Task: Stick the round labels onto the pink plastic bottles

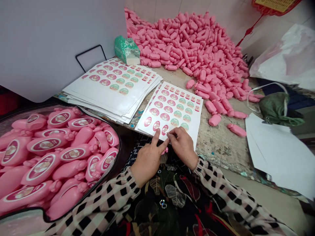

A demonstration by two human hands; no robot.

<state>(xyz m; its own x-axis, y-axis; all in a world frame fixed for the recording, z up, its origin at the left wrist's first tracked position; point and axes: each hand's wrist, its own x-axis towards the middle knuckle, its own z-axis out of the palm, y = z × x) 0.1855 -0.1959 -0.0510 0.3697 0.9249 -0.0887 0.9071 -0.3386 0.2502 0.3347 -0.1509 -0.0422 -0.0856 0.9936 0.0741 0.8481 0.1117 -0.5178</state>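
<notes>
In the head view, labelled pink bottles [73, 153] fill a bag at left, the left hand [149, 158] presses fingertips on the sticker sheet [164, 106], and the right hand [181, 144], close beside it, pinches at the sheet's near edge, with unlabelled bottles [192, 46] heaped beyond.

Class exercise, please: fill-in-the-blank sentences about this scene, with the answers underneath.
1. The heaped bottles by the wall are coloured ____.
2. The open bag of labelled bottles lies to the person's ____.
3. The left hand and right hand are at the label sheet's edge ____ to the person (nearest or farthest).
4. The sleeves' checks are pale and ____.

Answers: pink; left; nearest; black
</notes>
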